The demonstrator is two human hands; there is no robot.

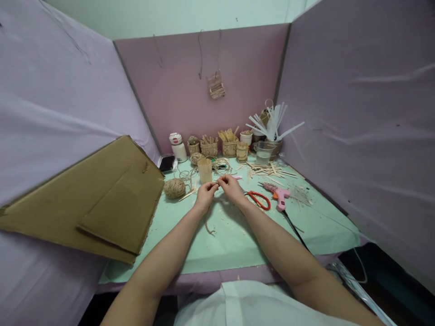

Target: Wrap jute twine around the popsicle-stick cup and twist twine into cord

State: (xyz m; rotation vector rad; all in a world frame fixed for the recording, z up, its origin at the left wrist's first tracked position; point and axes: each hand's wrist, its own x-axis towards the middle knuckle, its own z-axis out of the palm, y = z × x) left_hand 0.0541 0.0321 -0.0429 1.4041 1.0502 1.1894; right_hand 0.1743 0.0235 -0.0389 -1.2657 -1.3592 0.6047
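My left hand (pixel 206 195) and my right hand (pixel 231 188) meet over the middle of the table, fingertips pinched close together. Between them is a thin piece of twine, mostly hidden by the fingers. A loose twine end (pixel 210 228) hangs below my left hand onto the green cloth. Just behind my hands stands a pale wooden cup (pixel 205 170). The ball of twine (pixel 174 188) lies to the left. Red-handled scissors (pixel 258 200) rest right beside my right wrist, and a pink glue gun (pixel 280 194) lies farther right.
Cardboard (pixel 112 203) leans at the left. Along the back stand a white bottle (pixel 178 148), stick-filled baskets (pixel 230 147), a clear water cup (pixel 263 154) and white strips (pixel 273 124). Thin wood sticks (pixel 272 170) lie scattered at the back right. The glue gun's black cord (pixel 295 229) runs toward the front edge.
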